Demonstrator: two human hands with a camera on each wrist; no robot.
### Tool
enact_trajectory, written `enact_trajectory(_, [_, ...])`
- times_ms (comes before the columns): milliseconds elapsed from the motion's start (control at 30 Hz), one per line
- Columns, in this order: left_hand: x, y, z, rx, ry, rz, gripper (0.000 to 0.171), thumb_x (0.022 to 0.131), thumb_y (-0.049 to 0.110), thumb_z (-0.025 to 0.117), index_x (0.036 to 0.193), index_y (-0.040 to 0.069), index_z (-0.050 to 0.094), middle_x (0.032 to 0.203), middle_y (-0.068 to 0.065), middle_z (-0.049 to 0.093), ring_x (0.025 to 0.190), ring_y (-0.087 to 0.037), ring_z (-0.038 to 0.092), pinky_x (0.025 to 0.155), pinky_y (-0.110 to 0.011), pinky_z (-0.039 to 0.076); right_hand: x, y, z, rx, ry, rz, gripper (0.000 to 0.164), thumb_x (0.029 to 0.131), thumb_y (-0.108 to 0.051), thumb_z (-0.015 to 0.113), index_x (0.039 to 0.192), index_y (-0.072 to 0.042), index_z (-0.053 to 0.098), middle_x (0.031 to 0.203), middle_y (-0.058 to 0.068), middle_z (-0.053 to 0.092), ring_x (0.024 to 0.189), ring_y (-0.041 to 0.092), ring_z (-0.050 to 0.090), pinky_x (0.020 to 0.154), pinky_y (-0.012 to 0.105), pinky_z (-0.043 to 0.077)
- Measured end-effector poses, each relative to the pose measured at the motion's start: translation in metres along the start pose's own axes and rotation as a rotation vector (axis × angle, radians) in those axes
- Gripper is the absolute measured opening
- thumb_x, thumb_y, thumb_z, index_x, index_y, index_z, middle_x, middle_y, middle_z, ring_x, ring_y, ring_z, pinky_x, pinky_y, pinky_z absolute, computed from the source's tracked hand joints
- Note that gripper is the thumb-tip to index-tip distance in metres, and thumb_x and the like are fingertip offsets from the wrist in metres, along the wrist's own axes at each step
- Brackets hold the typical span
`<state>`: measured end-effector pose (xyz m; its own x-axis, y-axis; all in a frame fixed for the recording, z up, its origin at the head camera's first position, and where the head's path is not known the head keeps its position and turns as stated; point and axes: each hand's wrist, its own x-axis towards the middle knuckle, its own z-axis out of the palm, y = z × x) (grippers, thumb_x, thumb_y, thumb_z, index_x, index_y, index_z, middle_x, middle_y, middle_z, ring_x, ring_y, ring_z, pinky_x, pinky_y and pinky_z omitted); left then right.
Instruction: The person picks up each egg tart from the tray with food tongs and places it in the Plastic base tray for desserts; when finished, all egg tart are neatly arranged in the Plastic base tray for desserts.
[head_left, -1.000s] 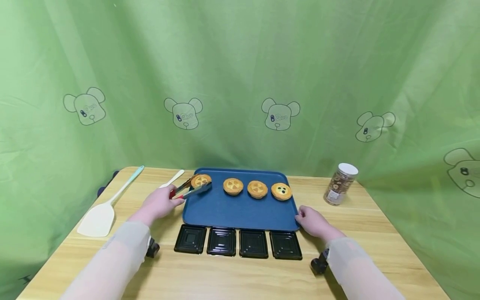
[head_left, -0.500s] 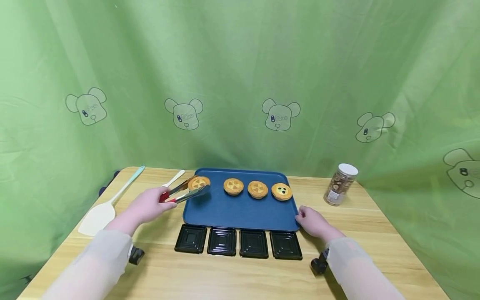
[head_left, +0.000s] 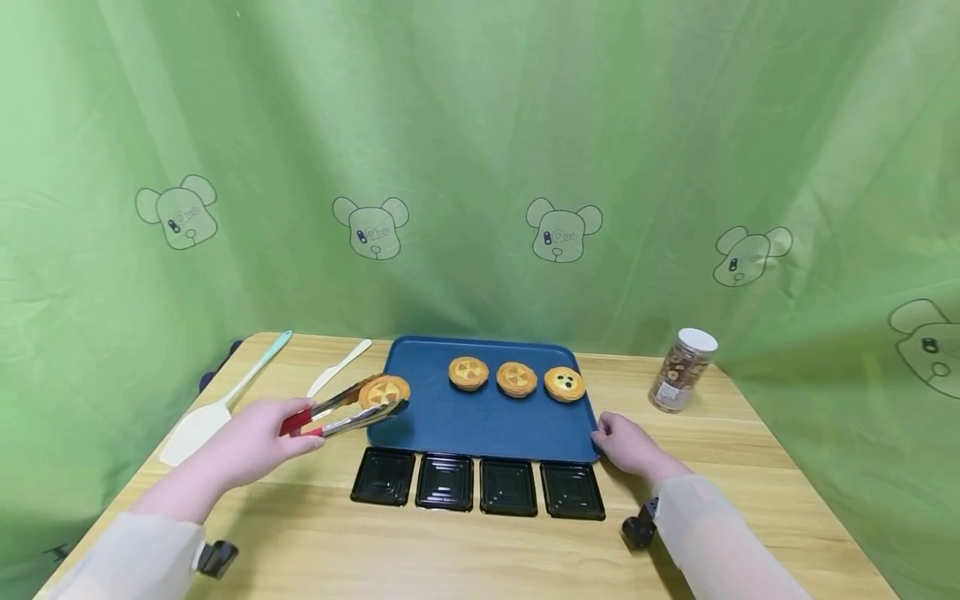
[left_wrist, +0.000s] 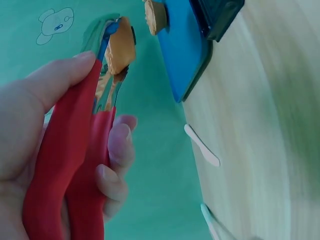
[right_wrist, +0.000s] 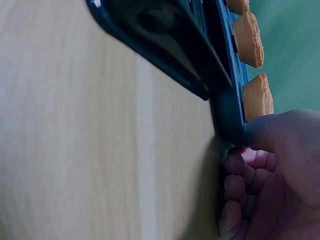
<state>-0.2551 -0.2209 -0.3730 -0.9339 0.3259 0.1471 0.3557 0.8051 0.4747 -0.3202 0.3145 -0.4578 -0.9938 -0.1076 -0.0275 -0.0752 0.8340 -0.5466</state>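
My left hand [head_left: 258, 435] grips red-handled tongs [head_left: 358, 420], thumb on one handle and fingers round the other. Between the tong tips sits a tart [head_left: 385, 390] with a wedge-patterned top, raised over the left edge of the blue tray [head_left: 480, 429]. In the left wrist view the raised tart [left_wrist: 120, 47] shows from its side. On the tray lie two similar tarts [head_left: 468, 373] and, at the right, a tart with dark spots [head_left: 565, 384]. At the tray's front right corner, my right hand [head_left: 630, 444] pinches the rim, thumb on top and fingers curled below.
Several black square plastic trays [head_left: 444, 482] line up along the blue tray's front edge. Left lie a cream turner [head_left: 198, 429] with a mint handle and a small cream knife [head_left: 339, 367]. A white-lidded jar [head_left: 681, 371] stands right. A green curtain [head_left: 465, 150] hangs behind.
My left hand has drawn back left and toward me, with the tart lifted in the tongs from the tray's back left corner. My right hand has stayed at the tray's corner.
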Motion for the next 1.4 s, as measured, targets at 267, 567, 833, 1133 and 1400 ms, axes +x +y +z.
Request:
enact_trajectory(267, [-0.026,-0.01,-0.001,-0.043,-0.031,0.04,0.058,0.087,0.041,0.075,0.127,0.001,0.064,0.099,0.002,0.068,0.082,-0.009,0.06,0.076,-0.036,0.052,0.0,0.001,-0.001,0.0,0.007,-0.003,0.024,0.099,-0.008,0.054,0.076,-0.006,0.045,0.068,0.005,0.043,0.064,0.022,0.045,0.06,0.033,0.034])
enact_trajectory(567, [-0.031,-0.029,0.011,-0.131,-0.119,0.126,0.064,0.087,0.044,0.074,0.13,-0.002,0.061,0.094,0.007,0.066,0.076,-0.004,0.054,0.068,-0.027,0.048,0.001,0.005,0.0,0.005,0.0,0.002,0.023,0.099,-0.009,0.054,0.077,-0.006,0.046,0.069,0.006,0.043,0.064,0.022,0.046,0.061,0.033,0.035])
enact_trajectory(833, [-0.028,-0.04,0.016,-0.163,-0.196,0.141,0.067,0.085,0.04,0.076,0.132,-0.005,0.059,0.108,-0.007,0.069,0.083,-0.005,0.058,0.072,-0.028,0.049,0.004,0.005,0.002,0.006,-0.012,0.023,0.023,0.1,-0.009,0.054,0.078,-0.007,0.046,0.069,0.006,0.044,0.065,0.022,0.047,0.061,0.033,0.036])
enact_trajectory(1133, [-0.023,-0.042,0.024,-0.16,-0.227,0.163,0.063,0.085,0.037,0.076,0.132,-0.001,0.06,0.089,0.013,0.062,0.078,-0.005,0.054,0.07,-0.028,0.048,0.003,0.005,0.002,0.006,0.01,-0.008,0.025,0.098,-0.008,0.055,0.076,-0.007,0.045,0.068,0.005,0.042,0.063,0.021,0.045,0.062,0.033,0.035])
enact_trajectory(1400, [-0.024,-0.043,0.027,-0.154,-0.241,0.154,0.063,0.084,0.035,0.077,0.133,-0.001,0.059,0.088,0.014,0.062,0.078,-0.005,0.053,0.07,-0.028,0.047,0.001,0.004,0.003,-0.006,0.021,-0.004,0.024,0.098,-0.008,0.056,0.076,-0.007,0.046,0.067,0.005,0.043,0.064,0.021,0.045,0.062,0.034,0.035])
